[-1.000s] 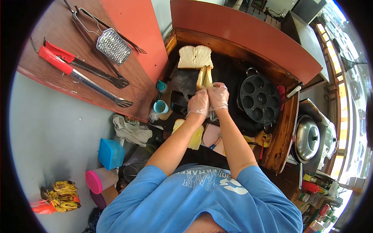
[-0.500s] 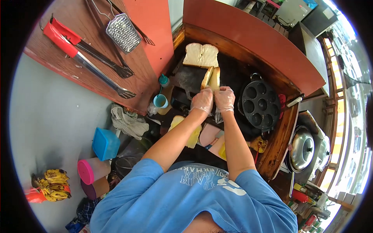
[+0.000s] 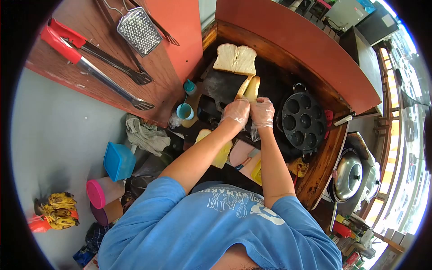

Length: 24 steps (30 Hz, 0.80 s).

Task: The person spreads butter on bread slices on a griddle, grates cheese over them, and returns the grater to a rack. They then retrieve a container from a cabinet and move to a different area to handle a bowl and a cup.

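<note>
Both hands wear clear plastic gloves and meet over the dark griddle (image 3: 270, 74). Between them is a piece of bread (image 3: 250, 89), partly folded, its two halves standing up in a V. My left hand (image 3: 237, 111) is closed on the left half, my right hand (image 3: 262, 111) on the right half; the fingers hide the bread's near end. Just beyond, an opened-out slice of bread (image 3: 235, 59) lies flat on the griddle. Nearer my body, under my left forearm, lies another bread piece (image 3: 221, 157) with a yellow surface.
A black round-hollowed pan (image 3: 304, 121) stands right of my hands. At left are a blue cup (image 3: 185, 111), a teal-capped bottle (image 3: 190, 86) and a cloth (image 3: 146, 136). Red-handled tongs (image 3: 92, 63) and a grater (image 3: 139, 31) hang on the wooden panel. A raised board (image 3: 297, 40) borders the griddle's back.
The bread in my hands has tilted, its left half leaning further over and the gap between the halves changing shape. The whole view has shifted slightly.
</note>
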Each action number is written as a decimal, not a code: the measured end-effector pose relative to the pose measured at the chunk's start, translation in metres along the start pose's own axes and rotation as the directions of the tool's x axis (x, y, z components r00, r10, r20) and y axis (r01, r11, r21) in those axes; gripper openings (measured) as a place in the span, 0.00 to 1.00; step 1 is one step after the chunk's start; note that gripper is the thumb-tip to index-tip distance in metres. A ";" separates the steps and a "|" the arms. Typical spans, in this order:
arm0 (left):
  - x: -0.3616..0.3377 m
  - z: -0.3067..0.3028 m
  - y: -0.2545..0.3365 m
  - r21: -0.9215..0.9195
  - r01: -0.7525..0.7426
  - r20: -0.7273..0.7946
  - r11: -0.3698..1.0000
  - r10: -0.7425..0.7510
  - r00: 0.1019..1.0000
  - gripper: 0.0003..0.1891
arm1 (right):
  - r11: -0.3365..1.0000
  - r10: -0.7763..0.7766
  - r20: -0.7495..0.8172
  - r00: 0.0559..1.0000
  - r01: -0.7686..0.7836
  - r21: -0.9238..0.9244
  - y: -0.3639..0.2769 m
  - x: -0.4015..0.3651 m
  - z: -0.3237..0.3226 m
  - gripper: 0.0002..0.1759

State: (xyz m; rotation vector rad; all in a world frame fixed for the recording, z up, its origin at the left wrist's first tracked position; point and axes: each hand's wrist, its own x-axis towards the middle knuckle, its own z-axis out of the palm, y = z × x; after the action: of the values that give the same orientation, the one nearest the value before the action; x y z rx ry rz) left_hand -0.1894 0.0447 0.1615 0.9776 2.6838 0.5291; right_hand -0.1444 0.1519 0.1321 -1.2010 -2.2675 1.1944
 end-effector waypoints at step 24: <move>-0.020 0.046 -0.026 0.005 -0.028 -0.026 1.000 0.028 0.999 0.08 | 0.996 0.075 0.115 0.991 -0.080 0.037 0.001 -0.009 -0.015 0.19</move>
State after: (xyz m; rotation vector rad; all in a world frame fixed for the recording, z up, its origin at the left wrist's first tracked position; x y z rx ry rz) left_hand -0.1738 0.0252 0.1112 1.0185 2.6991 0.5445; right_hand -0.1291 0.1529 0.1413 -1.2461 -2.2829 1.3641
